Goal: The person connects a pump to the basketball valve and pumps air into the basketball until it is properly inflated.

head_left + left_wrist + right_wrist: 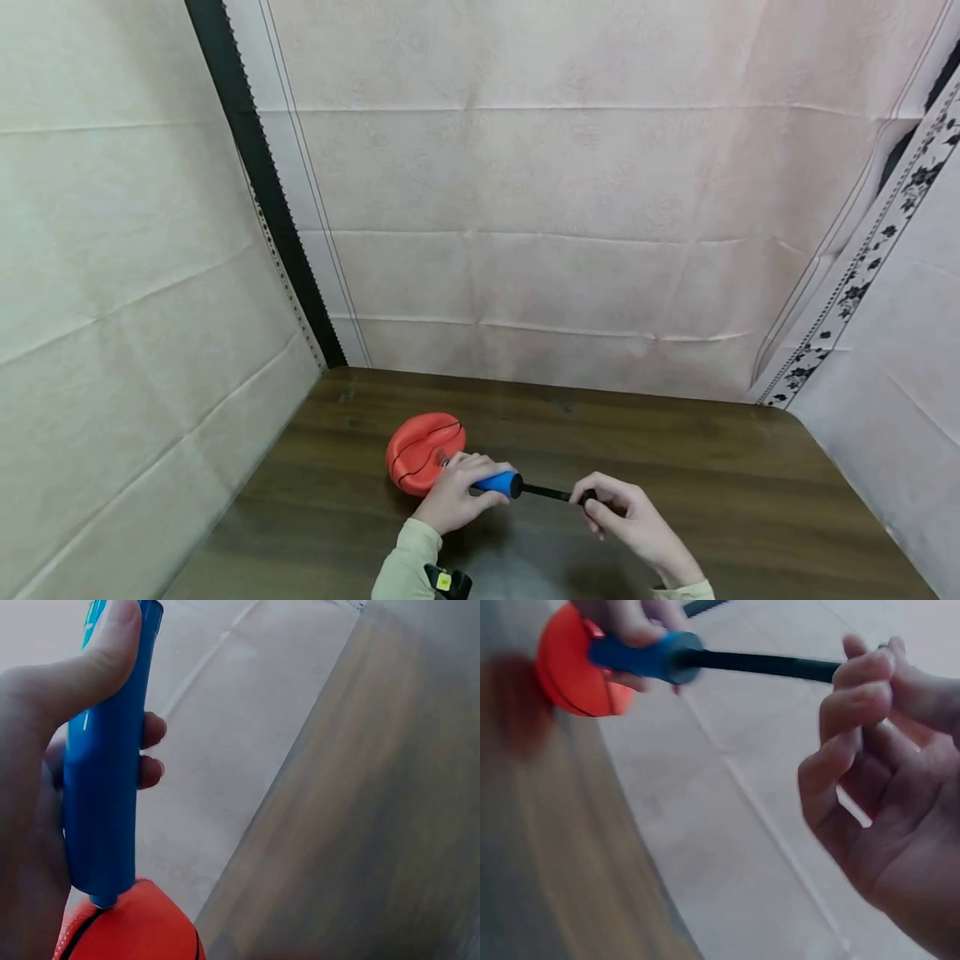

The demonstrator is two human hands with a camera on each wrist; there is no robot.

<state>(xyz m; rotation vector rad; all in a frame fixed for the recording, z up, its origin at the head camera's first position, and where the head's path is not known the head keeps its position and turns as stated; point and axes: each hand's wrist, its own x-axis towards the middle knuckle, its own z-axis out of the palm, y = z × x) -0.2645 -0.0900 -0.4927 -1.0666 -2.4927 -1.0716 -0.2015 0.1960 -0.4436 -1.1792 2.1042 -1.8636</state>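
Observation:
My left hand (461,492) grips the blue barrel of a hand pump (498,483), thumb along one side and fingers round the other. At the pump's left end sits an orange-red ball (424,450) with black lines, dented and partly deflated. In the left wrist view the barrel's tip meets the ball (142,922). A black rod (765,664) extends from the barrel's other end. My right hand (626,517) pinches the black handle at the rod's far end between thumb and fingers, the handle mostly hidden by them.
A brown wood-grain table (315,517) lies under the hands. Pale cloth walls (585,208) rise at its back and both sides, and a dark strip (262,183) runs down the left corner. My left wrist wears a black device (448,581).

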